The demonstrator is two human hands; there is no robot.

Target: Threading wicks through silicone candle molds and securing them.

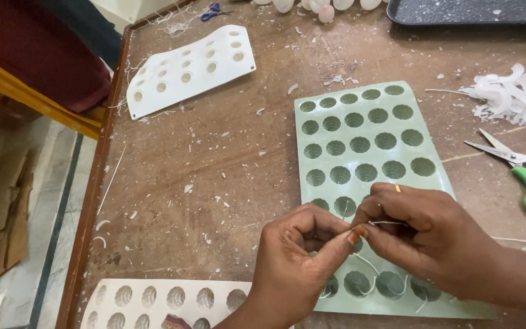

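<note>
Both hands meet over the near end of a pale green mould (360,140) — a soft-looking, matt sheet pitted with rows of round, ribbed cups — lying on a scuffed brown table (214,170) strewn with white flakes. The left hand (296,262) has thumb and forefinger pinched together on a thin white wick (386,223); the right hand (424,240) is closed on the same strand from the other side (a narrow ring shows on one finger). Between the fingertips the wick runs roughly left to right, its long axis nearly level. More white strands curl in the nearest cups, partly hidden under the hands. The mould's long axis runs away from the person, tilted slightly right.

Two white moulds lie apart — one (190,67) bowed at the far left, one (159,301) cut off by the lower edge. Green-handled scissors (522,170) lie at the right, cropped by the frame.
</note>
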